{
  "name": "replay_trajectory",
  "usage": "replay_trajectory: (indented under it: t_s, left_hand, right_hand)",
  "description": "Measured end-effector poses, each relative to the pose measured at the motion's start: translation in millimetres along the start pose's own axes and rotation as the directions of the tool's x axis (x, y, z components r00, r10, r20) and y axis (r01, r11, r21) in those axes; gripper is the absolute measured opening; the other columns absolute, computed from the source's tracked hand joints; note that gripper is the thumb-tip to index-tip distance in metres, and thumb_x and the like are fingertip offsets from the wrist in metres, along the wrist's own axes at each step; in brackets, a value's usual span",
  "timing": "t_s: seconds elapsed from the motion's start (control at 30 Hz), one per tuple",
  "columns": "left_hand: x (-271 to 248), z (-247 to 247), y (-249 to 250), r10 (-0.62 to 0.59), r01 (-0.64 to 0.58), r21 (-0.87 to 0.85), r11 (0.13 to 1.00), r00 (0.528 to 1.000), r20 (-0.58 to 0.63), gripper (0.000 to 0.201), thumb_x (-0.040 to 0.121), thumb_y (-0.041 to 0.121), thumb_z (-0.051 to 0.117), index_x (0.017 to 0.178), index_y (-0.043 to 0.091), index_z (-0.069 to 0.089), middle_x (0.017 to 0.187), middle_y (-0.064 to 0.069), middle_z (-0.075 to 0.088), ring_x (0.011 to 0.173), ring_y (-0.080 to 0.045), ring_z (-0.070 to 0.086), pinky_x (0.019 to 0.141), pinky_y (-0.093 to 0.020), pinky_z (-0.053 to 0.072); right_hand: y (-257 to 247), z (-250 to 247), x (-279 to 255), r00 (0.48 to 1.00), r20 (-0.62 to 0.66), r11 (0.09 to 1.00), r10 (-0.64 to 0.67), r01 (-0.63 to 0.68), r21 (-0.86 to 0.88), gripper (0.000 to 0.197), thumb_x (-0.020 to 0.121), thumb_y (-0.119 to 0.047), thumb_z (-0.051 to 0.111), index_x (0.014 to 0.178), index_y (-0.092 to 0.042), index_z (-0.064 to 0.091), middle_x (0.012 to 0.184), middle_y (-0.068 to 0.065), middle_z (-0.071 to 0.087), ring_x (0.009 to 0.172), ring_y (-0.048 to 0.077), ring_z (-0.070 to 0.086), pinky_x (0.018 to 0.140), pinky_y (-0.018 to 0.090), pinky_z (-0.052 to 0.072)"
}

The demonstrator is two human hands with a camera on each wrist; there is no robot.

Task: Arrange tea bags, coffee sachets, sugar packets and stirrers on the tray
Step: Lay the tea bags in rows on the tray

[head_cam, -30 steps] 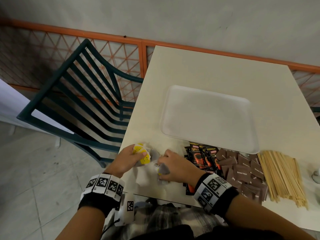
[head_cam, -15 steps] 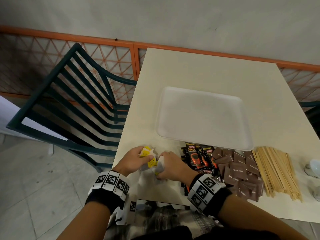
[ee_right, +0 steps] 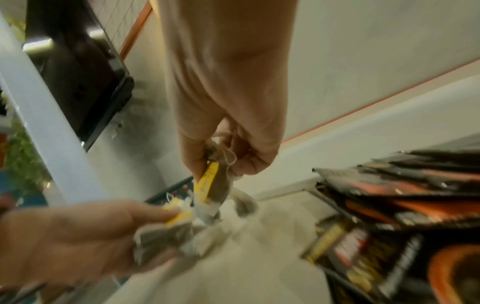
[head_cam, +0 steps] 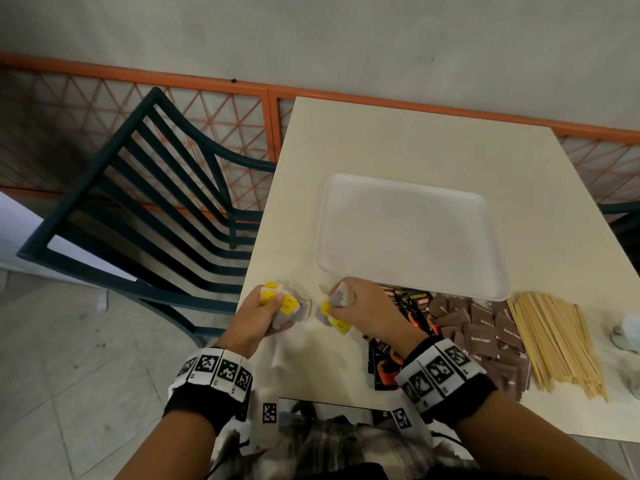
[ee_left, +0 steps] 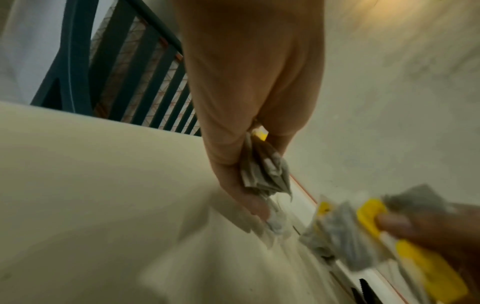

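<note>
My left hand [head_cam: 268, 311] grips a bunch of grey tea bags with yellow tags [head_cam: 282, 303] just over the table's near left corner. My right hand [head_cam: 341, 304] pinches a smaller bunch of tea bags [head_cam: 334, 311] a short way to its right. The left wrist view shows the left bunch [ee_left: 265, 170] squeezed between fingers and thumb. In the right wrist view, tea bags [ee_right: 213, 185] hang from my right fingers by tag and string. The white tray [head_cam: 408, 233] lies beyond both hands with nothing on it. Black coffee sachets [head_cam: 412, 306], brown sugar packets [head_cam: 485, 327] and wooden stirrers [head_cam: 557, 337] lie along its near edge.
A dark green slatted chair [head_cam: 145, 209] stands against the cream table's [head_cam: 381, 140] left side, with an orange lattice railing [head_cam: 207, 109] behind. A small white rounded object [head_cam: 628, 332] sits at the table's right edge. Bare tabletop stretches beyond the tray.
My hands were together over the tea bags and have drawn apart, each holding its own bunch. The right hand moved right toward the tray's near corner.
</note>
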State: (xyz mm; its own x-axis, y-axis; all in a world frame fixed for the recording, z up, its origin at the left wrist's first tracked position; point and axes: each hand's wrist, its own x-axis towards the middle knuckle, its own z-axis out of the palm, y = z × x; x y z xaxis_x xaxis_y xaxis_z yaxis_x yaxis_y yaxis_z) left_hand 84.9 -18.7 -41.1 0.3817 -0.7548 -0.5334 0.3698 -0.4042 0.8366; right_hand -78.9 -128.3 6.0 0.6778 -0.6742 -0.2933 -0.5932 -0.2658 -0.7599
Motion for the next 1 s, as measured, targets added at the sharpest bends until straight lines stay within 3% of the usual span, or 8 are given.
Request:
replay_trajectory:
  t_s: [0.07,0.23,0.4,0.5,0.7,0.8,0.9,1.0]
  left_hand:
    - [0,5,-1,-0.030,0.030,0.010,1.000,0.998,0.051,0.015,0.097,0.017,0.046,0.082,0.012,0.049,0.080,-0.009,0.054,0.074,-0.018,0.060,0.071,-0.036,0.055]
    - [-6,22,11,-0.122,0.153,-0.174,0.973,0.977,0.174,0.025,0.098,0.022,0.041,0.118,0.013,0.055,0.117,-0.013,0.062,0.091,-0.023,0.067,0.076,-0.039,0.058]
    - [-17,23,27,-0.160,0.240,-0.165,0.957,0.906,0.392,0.061,0.092,0.059,0.029,0.115,0.012,0.062,0.106,-0.014,0.067,0.091,-0.025,0.065,0.083,-0.038,0.053]
    - [-18,22,26,-0.091,0.138,-0.095,0.986,0.918,0.387,0.042,0.087,0.042,0.055,0.115,0.011,0.054,0.092,-0.011,0.066,0.076,-0.023,0.066,0.064,-0.031,0.055]
    - [-12,21,13,-0.094,0.143,-0.125,0.982,0.939,0.331,0.029,0.090,0.022,0.051,0.115,0.009,0.051,0.075,-0.003,0.068,0.059,-0.012,0.063,0.050,-0.022,0.050]
    - [-9,11,10,-0.091,0.126,-0.150,0.981,0.971,0.219,0.042,0.086,0.026,0.056,0.122,0.005,0.052,0.097,-0.013,0.067,0.081,-0.021,0.064,0.061,-0.026,0.052]
    - [-7,-6,8,-0.088,0.113,-0.268,0.957,0.991,0.105,0.042,0.089,0.023,0.054,0.127,0.005,0.051,0.116,-0.021,0.063,0.097,-0.030,0.060,0.072,-0.031,0.054]
    - [-8,-18,8,-0.073,0.102,-0.331,0.938,0.993,0.097,0.046,0.089,0.024,0.052,0.129,0.002,0.048,0.126,-0.025,0.057,0.107,-0.035,0.055,0.080,-0.033,0.055]
  right_hand:
    - [-9,-9,0,1.000,-0.003,0.994,-0.007,0.007,0.108,0.018,0.077,-0.020,0.072,0.089,-0.010,0.063,0.082,-0.001,0.063,0.073,0.011,0.056,0.063,0.022,0.043]
    - [-27,-12,4,0.992,0.124,0.970,-0.016,-0.014,0.242,0.019,0.076,-0.014,0.074,0.090,-0.017,0.060,0.080,-0.006,0.060,0.076,0.010,0.057,0.067,0.023,0.047]
    - [-29,7,5,0.997,0.070,0.999,-0.026,0.028,-0.026,0.049,0.074,-0.025,0.075,0.115,-0.014,0.050,0.103,0.002,0.052,0.092,0.016,0.050,0.071,0.027,0.040]
    - [-29,14,6,0.990,0.131,0.992,-0.058,0.072,-0.102,0.067,0.073,-0.029,0.076,0.129,-0.015,0.042,0.121,0.007,0.043,0.106,0.020,0.047,0.079,0.025,0.037]
    - [-25,16,5,0.963,0.266,0.958,-0.040,0.112,-0.264,0.097,0.077,-0.049,0.067,0.148,-0.018,0.008,0.137,0.009,0.024,0.127,0.024,0.021,0.109,0.038,0.025]
    - [-11,10,13,0.984,0.178,0.969,0.012,0.032,-0.244,0.078,0.085,-0.053,0.055,0.146,-0.020,0.019,0.138,0.008,0.029,0.128,0.025,0.024,0.108,0.037,0.024]
    - [10,-1,22,0.999,-0.044,0.892,0.019,-0.037,-0.451,0.046,0.093,-0.042,0.045,0.131,-0.017,0.048,0.127,0.009,0.044,0.121,0.027,0.037,0.104,0.035,0.030]
    - [20,-2,22,0.998,-0.058,0.801,-0.017,-0.021,-0.598,0.040,0.093,-0.036,0.048,0.126,-0.015,0.052,0.122,0.008,0.044,0.115,0.025,0.039,0.099,0.033,0.034]
